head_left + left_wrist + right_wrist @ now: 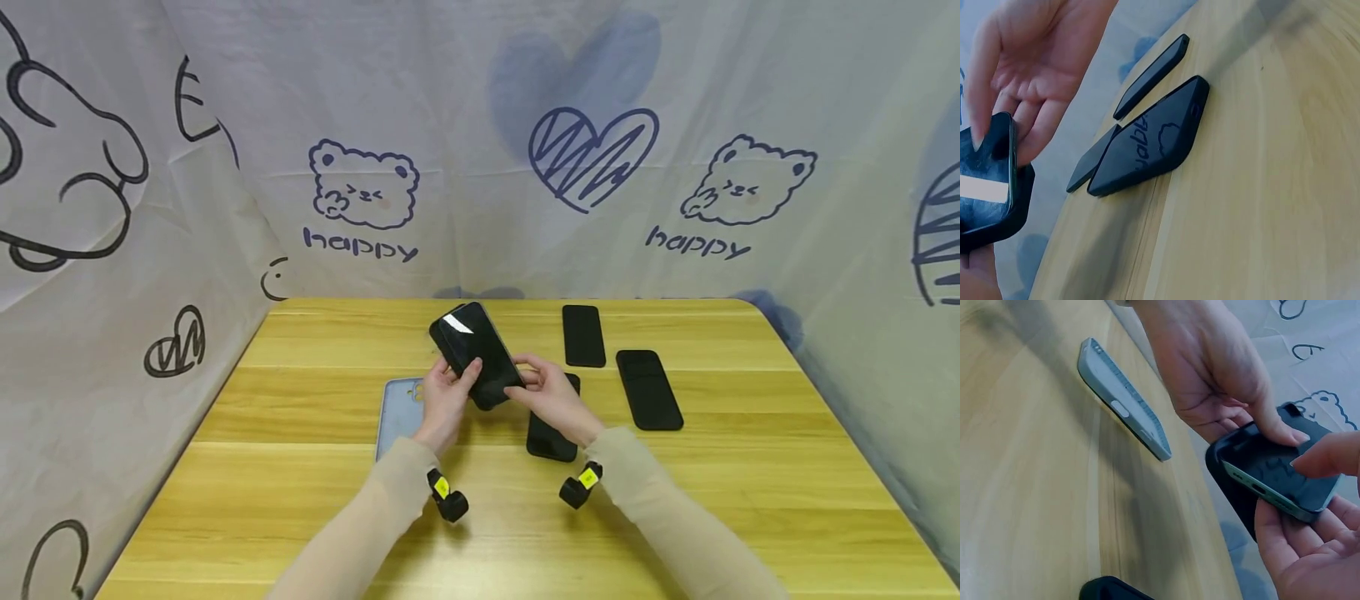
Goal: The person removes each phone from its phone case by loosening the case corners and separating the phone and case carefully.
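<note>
Both hands hold a dark-screened phone (491, 346) above the table, set askew in a black phone case (1233, 490). The left hand (446, 404) grips the case, its thumb lying over the screen. At the phone's lower end, the right hand (553, 398) pinches it, thumb on the front and fingers beneath. One end of the phone, with a pale green frame, stands out past the case edge in the right wrist view. Close by the left hand lies a light blue phone case (1116, 394), partly hidden by that hand in the head view.
Under the right hand lies a black phone-shaped item (551, 437). Two more, a black one (583, 336) farther back and another (649, 390) to the right, rest on the wooden table (262, 500). A printed cloth (465, 150) hangs behind the table's far edge.
</note>
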{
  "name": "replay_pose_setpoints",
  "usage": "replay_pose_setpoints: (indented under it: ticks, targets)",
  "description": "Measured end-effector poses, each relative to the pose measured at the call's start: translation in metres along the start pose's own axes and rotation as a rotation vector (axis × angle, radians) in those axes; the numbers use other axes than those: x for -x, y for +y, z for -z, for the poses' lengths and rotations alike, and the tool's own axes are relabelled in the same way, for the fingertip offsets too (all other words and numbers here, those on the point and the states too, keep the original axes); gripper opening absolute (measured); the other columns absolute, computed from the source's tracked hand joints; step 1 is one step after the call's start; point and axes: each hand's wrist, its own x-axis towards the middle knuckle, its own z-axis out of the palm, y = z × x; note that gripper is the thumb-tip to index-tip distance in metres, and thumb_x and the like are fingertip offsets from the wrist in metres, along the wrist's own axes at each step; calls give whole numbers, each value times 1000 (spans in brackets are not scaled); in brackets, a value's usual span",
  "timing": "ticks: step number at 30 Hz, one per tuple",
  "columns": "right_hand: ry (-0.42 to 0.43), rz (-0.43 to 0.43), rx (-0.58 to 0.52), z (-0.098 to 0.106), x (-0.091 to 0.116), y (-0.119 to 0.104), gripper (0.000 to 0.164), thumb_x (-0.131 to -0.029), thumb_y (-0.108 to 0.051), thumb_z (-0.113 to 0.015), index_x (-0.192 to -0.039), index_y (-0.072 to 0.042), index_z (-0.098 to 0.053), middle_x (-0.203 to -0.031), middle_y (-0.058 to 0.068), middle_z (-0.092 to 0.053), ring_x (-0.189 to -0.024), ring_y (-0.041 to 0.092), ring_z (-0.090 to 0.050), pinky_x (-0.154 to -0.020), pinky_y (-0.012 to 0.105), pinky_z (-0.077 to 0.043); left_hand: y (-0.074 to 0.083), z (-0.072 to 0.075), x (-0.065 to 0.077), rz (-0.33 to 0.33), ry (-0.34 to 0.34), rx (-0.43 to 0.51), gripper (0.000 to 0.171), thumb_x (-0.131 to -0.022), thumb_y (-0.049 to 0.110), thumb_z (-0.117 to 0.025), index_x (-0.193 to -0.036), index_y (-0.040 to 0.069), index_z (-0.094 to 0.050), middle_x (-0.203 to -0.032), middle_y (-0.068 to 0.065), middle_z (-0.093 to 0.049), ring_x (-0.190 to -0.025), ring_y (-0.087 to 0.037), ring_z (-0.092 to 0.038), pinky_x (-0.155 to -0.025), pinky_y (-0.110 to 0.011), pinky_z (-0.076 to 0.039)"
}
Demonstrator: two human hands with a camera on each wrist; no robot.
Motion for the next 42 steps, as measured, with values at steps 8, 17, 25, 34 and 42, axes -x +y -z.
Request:
replay_pose_setpoints:
  ticks: [8, 17, 25, 34, 42]
  targets:
    - [44, 59, 23, -9, -3, 6, 47, -97, -4, -65, -142, -6, -51, -120, 23, -72, -96, 18, -73, -84, 32, -57, -1, -6, 3, -3, 54, -62, 39, -95, 15, -71, -131, 3, -61, -122, -23, -71, -98, -16, -74, -84, -29, -61]
    - [221, 138, 203, -20, 4, 4, 25, -97, -6, -65, -122, -2, -68, -100, 20, -77, -56, 17, -52, -49, 21, -34, 0, -4, 4, 9, 51, -196, 40, -97, 27, -70, -129, 3, -63, -120, -23, -72, -108, -26, -73, -94, -37, -59]
    - [321, 154, 213, -21, 6, 8, 19, -95, -4, -67, -113, 1, -72, -99, 20, -77, -69, 21, -62, -57, 19, -42, 12, 5, 8, 26, -70, -258, 44, -109, 29, -46, -137, -3, -55, -128, -25, -66, -100, -13, -67, -88, -28, -55]
    - [325, -29, -131, -19, 5, 7, 31, -97, -4, -64, -127, 2, -66, -122, 22, -71, -96, 12, -71, -86, 30, -60, 30, 15, 5, 72, -96, -294, 43, -109, 27, -45, -141, -1, -52, -121, -17, -66, -88, -6, -59, -72, -19, -47]
    - [290, -119, -424, -11, 10, 3, 47, -102, -2, -56, -147, 7, -44, -154, 25, -44, -130, 24, -60, -83, 23, -60, 45, 32, 3, 203, -177, -143, 41, -111, 23, -40, -141, -2, -50, -105, 0, -66, -79, -5, -58, -66, -18, -45]
